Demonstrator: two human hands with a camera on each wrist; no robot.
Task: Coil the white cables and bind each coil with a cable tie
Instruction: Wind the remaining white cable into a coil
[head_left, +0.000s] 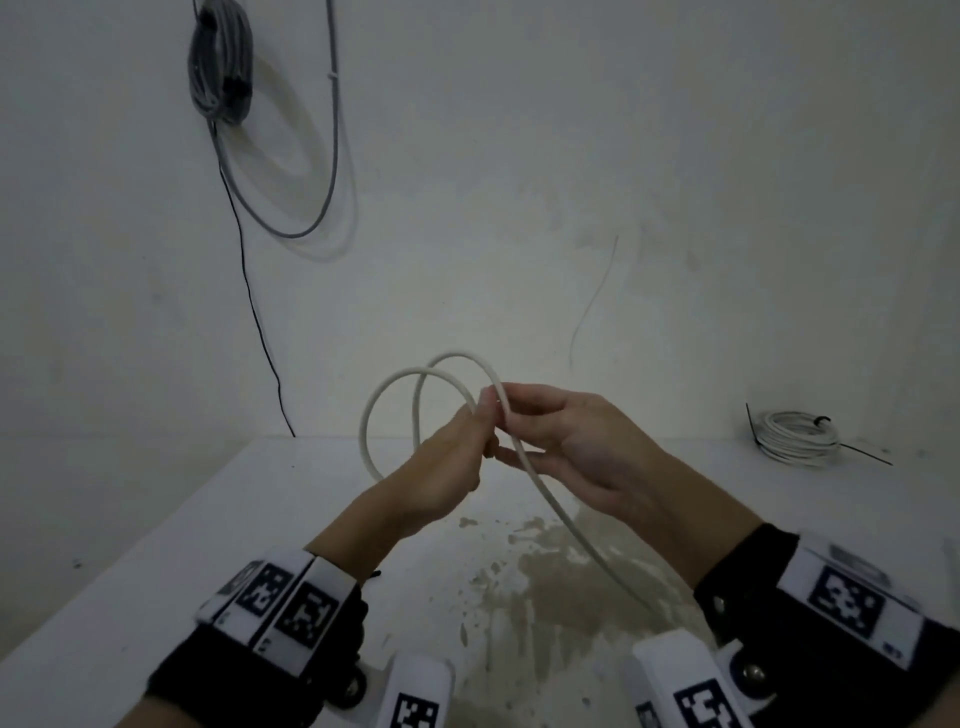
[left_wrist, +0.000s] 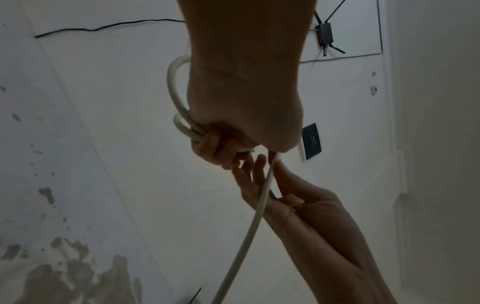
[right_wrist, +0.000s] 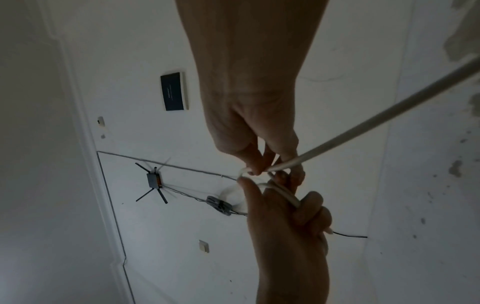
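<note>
A white cable (head_left: 395, 379) forms two loops above the table, held up in the air. My left hand (head_left: 447, 467) grips the gathered loops (left_wrist: 182, 123) in its curled fingers. My right hand (head_left: 561, 441) pinches the same cable (right_wrist: 280, 164) between thumb and fingertips right beside the left hand. The loose length (head_left: 582, 540) runs down from the right hand toward me, over the table. In the left wrist view this strand (left_wrist: 254, 216) crosses the right palm. A finished white coil (head_left: 795, 436) with black cable ties lies at the table's far right.
The white table (head_left: 208, 519) has a brown stain (head_left: 545, 571) near me. On the wall hang a grey cable bundle (head_left: 221, 62), a grey loop and a thin black wire (head_left: 254, 312). The wrist views show a router (right_wrist: 154, 180) and a dark panel (right_wrist: 174, 91).
</note>
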